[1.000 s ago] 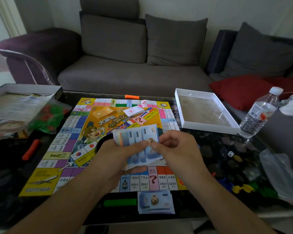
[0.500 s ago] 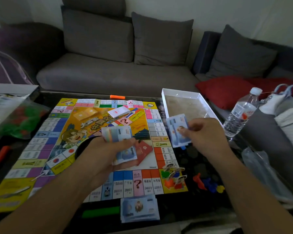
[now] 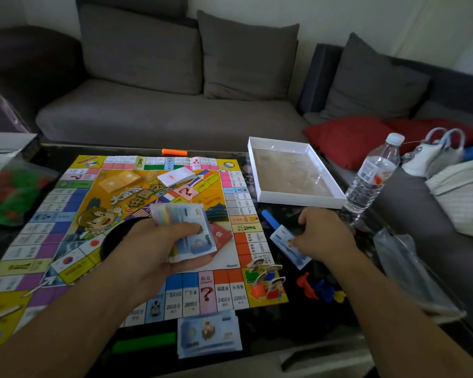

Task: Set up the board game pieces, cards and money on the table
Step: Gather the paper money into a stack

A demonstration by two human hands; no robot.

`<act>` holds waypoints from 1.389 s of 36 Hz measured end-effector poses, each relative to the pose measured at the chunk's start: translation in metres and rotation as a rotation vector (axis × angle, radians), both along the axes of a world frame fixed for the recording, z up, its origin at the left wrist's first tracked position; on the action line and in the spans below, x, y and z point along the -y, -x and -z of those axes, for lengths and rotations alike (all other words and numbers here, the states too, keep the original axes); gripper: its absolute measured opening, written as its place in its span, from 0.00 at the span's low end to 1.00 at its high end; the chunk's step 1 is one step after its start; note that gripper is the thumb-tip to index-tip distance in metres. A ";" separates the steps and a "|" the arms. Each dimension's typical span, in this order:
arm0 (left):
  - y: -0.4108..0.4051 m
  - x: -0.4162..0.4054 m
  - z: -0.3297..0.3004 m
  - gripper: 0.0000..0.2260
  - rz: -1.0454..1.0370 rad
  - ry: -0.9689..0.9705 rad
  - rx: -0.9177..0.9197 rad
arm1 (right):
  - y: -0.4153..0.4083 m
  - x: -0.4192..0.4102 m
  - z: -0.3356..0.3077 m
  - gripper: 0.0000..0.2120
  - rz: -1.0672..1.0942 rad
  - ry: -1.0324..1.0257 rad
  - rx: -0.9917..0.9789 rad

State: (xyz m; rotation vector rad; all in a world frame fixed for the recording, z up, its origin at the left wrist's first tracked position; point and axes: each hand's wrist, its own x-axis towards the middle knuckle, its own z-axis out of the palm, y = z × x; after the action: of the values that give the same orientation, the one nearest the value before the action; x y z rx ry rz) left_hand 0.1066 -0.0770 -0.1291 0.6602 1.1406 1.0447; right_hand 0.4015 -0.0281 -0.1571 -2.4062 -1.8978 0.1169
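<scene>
Left hand [image 3: 164, 249] is over the game board [image 3: 74, 236], fingers curled round a fanned wad of play money [image 3: 185, 227]. Right hand [image 3: 321, 236] is just off the board's right edge, low over the dark tabletop [image 3: 306, 317], fingers pinching a few blue notes [image 3: 287, 245]. A separate stack of notes [image 3: 209, 334] lies on the tabletop at the board's near edge; standing pawns [image 3: 266, 279] occupy the near right corner square.

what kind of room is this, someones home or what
Most likely a home living room: a grey sofa with loose cushions runs behind a low dark coffee table, and a board game lies spread on it.
</scene>
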 end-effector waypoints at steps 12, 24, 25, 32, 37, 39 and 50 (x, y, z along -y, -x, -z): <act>0.002 0.009 0.001 0.15 0.093 -0.097 0.034 | 0.118 0.046 -0.043 0.05 -0.310 -0.073 -0.948; 0.022 0.012 -0.004 0.10 -0.001 -0.105 0.006 | 0.135 0.041 -0.038 0.06 -0.210 -0.078 -1.022; 0.022 0.012 -0.004 0.11 -0.015 -0.114 0.000 | 0.137 0.041 -0.036 0.06 -0.211 -0.080 -1.022; 0.026 0.012 0.000 0.12 -0.024 -0.139 -0.006 | 0.146 0.039 -0.031 0.05 -0.210 -0.116 -0.989; 0.030 0.012 0.001 0.13 -0.012 -0.134 -0.032 | 0.152 0.037 -0.030 0.06 -0.286 -0.105 -0.934; 0.032 0.012 0.001 0.12 -0.022 -0.123 -0.022 | 0.154 0.036 -0.031 0.08 -0.280 -0.110 -0.911; 0.041 0.007 -0.001 0.13 0.039 -0.087 -0.079 | 0.157 0.032 -0.044 0.08 -0.282 0.006 -0.878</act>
State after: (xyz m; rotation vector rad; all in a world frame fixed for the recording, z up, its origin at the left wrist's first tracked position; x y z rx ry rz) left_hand 0.0653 -0.0843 -0.1278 0.7959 1.1511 1.0475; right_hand 0.2444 -0.0606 -0.1132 -1.6073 -1.7209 0.9969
